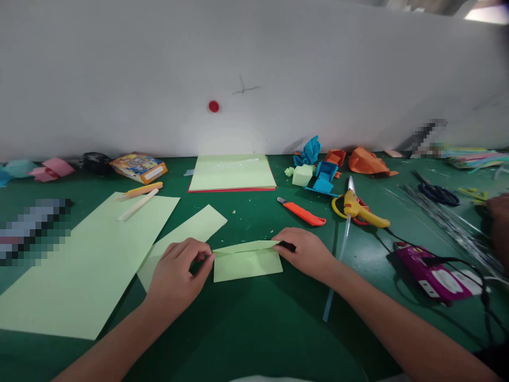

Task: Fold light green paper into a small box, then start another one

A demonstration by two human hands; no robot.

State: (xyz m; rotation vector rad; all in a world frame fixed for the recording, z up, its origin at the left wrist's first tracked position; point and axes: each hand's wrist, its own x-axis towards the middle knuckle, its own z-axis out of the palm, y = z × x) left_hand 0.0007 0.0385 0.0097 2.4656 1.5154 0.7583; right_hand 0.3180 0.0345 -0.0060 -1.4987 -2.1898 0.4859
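A small pale-green sheet of paper (248,264) lies in front of me with its far edge folded up into a narrow flap. My left hand (181,270) pinches the left end of that fold between thumb and fingertips. At the opposite end, my right hand (304,249) grips the flap's right corner, fingers closed. Behind my left hand rests a cut strip of green paper (194,231), partly covered by the hand. A large green sheet (83,270) spreads to the left, with an orange pen (141,191) and a white stick (138,205) on it.
Beyond the hands lie an orange cutter (302,212), a stack of green paper (233,174) and folded blue paper (323,178). To the right are a yellow glue gun (363,210) with a cable and a purple power box (433,270). Another person's hand (499,223) shows at far right.
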